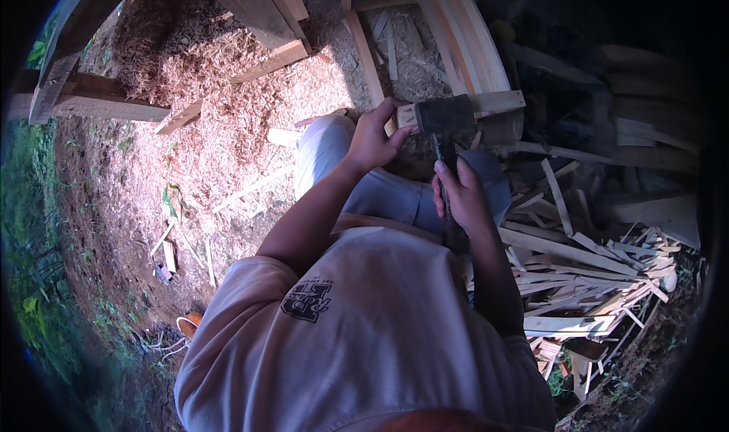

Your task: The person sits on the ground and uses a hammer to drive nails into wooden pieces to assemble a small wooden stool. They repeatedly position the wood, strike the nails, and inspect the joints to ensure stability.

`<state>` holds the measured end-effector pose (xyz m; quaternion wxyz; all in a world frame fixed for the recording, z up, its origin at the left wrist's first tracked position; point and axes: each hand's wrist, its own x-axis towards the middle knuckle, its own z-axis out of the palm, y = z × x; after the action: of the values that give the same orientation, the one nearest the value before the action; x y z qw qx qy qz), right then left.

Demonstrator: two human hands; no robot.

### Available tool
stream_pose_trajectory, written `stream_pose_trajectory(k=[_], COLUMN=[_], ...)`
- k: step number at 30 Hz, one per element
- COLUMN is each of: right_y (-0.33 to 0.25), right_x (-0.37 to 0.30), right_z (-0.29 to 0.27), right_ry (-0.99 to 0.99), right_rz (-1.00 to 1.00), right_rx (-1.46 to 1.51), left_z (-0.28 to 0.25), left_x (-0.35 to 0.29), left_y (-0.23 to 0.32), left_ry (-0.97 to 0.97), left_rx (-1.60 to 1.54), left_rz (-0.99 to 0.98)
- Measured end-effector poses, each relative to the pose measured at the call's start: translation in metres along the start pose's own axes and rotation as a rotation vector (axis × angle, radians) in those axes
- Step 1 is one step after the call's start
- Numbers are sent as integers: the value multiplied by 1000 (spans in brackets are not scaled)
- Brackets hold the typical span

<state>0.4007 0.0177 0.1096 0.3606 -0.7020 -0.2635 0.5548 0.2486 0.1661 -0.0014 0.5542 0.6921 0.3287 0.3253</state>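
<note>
Hatchet (444, 120) in my right hand (460, 195), fingers closed round dark handle, head resting against end of pale wood strip (486, 102) on chopping block (501, 128) ahead of my knees. My left hand (373, 139) pinches strip near end, fingertips just beside blade. Judgement: keep left fingers clear of edge, hold strip steady, set blade square on end grain, use short controlled taps rather than full swing. Split slats heap (585, 280) at right, shavings (228, 105) over ground at left.

Dark-headed hatchet (445, 120) upright over a pale wood block (486, 105), blade on its top edge.
</note>
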Motion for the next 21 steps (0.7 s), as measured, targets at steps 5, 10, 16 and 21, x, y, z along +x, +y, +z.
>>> stream_pose_trajectory(k=[5,10,16,21], right_y=[-7,0,-29,-30], right_x=[1,-2,-10,-9], right_z=[5,4,5,9], right_ry=[113,47,193,102], right_rz=[-35,-55,-152,-78], right_rx=[54,-13,-74,-104], left_z=[7,4,7,7], left_x=[1,1,-1,1], left_y=[4,-5,-4,2], left_ry=[57,11,57,80], left_rx=[-48,-6,-19,12], left_rz=[37,37,30,48])
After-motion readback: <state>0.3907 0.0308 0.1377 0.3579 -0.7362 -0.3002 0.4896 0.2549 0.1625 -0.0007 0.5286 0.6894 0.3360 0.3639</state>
